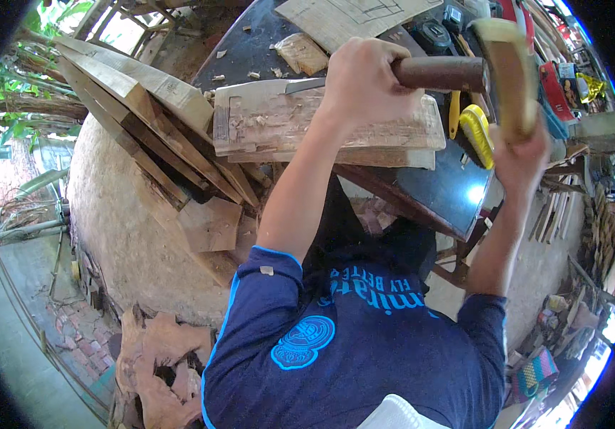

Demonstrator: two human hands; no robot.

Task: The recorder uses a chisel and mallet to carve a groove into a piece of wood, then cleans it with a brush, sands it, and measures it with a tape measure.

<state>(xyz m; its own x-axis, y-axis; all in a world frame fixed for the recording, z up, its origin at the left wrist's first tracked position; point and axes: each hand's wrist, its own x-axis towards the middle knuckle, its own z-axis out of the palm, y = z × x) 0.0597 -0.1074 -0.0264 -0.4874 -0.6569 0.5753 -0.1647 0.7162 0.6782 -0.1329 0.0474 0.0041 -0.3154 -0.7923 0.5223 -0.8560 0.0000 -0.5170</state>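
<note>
My left hand (368, 84) is closed around a chisel (442, 74). Its round brown handle sticks out to the right and its flat metal blade points left, lying over the far part of a pale wooden board (268, 118). The board has a rough, partly carved face with shavings on it. In my right hand (525, 159) is a wooden mallet (513, 79), smeared by motion. The mallet stands beside the butt end of the chisel handle; whether the two touch I cannot tell.
Beneath the board is a dark table (439, 189). A yellow brush (476, 136) lies right of the board, with a tape measure (434, 34) farther back. A small wood block (300, 54) and a marked plank (357, 16) lie beyond. Long planks (157, 107) lean at the left.
</note>
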